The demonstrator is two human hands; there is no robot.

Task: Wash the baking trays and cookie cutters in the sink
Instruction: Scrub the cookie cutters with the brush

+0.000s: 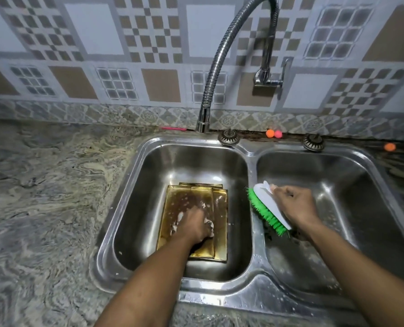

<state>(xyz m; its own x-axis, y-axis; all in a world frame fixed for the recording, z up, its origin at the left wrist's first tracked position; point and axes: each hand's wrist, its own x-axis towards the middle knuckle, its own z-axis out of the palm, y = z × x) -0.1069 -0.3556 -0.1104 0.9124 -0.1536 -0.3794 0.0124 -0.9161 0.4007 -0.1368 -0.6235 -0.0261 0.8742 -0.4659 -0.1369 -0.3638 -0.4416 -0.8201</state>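
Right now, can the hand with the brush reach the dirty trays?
Probably yes: the right hand holds the brush at the divider beside the trays; only the left hand covers part.

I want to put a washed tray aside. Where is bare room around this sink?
The countertop left of the sink is bare and wide. The right basin is free beyond the right hand and brush. Crowded: the left basin, where stacked trays and the left hand cover most of the floor.
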